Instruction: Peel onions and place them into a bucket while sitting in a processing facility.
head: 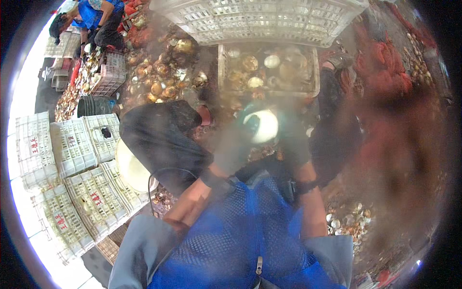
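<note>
A round white shell (267, 126), bright and glossy, is between my hands, in front of my blue mesh vest (249, 216). My left hand (231, 146), in what looks like a greyish glove, is closed about the shell's left side. Close by on the other side is my right hand (294, 139), also gloved; haze blurs its fingers, so whether it holds a tool cannot be told. Just beyond them, a shallow pale plastic crate (317, 72) holds several round shellfish (271, 61) and some murky contents.
A large white perforated crate (267, 21) stands behind the shallow one. Loose shellfish (162, 86) cover the ground ahead left. Stacked white crates (81, 195), bearing writing, and a pale round tub (131, 166) are at left. Red mesh sacks (382, 68) lie right. Another person (94, 18) bends over far left.
</note>
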`<state>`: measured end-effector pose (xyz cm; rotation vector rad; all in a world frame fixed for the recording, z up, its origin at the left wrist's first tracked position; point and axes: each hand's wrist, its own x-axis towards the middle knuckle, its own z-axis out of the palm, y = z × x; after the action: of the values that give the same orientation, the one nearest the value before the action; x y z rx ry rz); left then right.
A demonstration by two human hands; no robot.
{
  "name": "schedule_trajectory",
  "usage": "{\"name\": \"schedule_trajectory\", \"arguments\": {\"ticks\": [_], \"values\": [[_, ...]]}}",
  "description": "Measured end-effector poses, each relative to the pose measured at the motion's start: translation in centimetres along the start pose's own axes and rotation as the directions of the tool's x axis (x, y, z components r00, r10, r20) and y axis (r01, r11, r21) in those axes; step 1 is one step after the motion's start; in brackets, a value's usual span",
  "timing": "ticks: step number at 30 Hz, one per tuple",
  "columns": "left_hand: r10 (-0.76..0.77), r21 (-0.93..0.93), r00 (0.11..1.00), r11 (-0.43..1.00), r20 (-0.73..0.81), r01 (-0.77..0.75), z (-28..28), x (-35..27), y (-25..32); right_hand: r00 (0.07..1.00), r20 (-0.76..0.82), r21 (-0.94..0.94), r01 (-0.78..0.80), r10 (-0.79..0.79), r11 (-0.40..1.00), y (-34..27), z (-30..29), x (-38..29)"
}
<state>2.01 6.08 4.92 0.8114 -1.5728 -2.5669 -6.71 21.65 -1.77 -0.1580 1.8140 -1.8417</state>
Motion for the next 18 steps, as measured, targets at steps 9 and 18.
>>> {"name": "schedule_trajectory", "arguments": {"ticks": [9,18], "values": [[0.204,0.531,0.977,0.822,0.058,-0.203,-0.7,1.2,-0.1,0.989,-0.141,0.267,-0.009,0.048,0.964,-1.9,1.0,-0.2],[0.075,0.351,0.996,0.935,-0.057,-0.050,-0.3,0.7,-0.6,0.965,-0.179,-0.330,0.123,-0.191,0.936,-2.4,0.3,0.9]]}}
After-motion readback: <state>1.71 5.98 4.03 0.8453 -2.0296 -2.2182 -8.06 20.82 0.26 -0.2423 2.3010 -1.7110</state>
